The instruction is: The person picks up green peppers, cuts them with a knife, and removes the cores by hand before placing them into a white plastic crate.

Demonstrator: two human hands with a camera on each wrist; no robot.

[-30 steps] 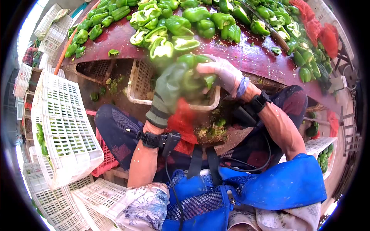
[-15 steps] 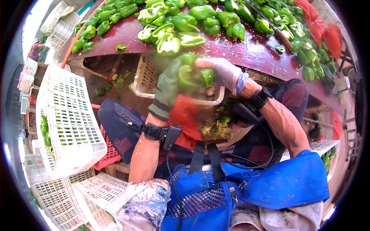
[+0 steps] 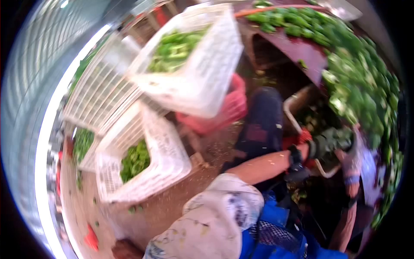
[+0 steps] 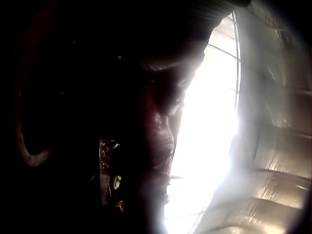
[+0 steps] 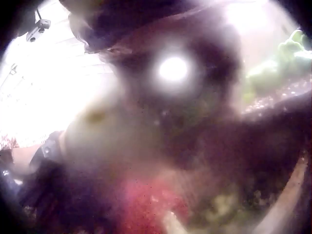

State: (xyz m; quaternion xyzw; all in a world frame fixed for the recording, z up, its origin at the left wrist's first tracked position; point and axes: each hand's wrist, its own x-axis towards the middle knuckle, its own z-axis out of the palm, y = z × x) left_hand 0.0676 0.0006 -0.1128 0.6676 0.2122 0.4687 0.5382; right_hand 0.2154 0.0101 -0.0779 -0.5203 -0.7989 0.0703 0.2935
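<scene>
In the head view, my left hand [image 3: 325,141], in a dark green glove, grips a green bell pepper [image 3: 343,137] above a pale basket [image 3: 290,113]. My right hand [image 3: 352,162], in a thin whitish glove, holds the pepper's other side, its fingers partly blurred. A heap of green bell peppers [image 3: 366,86], some cut open, covers the dark red tabletop [image 3: 308,56] beside the hands. The left wrist view is mostly dark, and glare and haze hide the hand's work in the right wrist view.
To the left, a white crate [image 3: 172,91] of green peppers sits tilted on a red crate [image 3: 235,103]. Another white crate [image 3: 170,151] with peppers stands on the floor [image 3: 172,194]. A red mesh piece [image 3: 304,136] lies by the left wrist. Pepper scraps lie in the basket.
The head view has swung left, so the table and hands now appear at the right and the crates fill the left. Both hands stay together around the bell pepper.
</scene>
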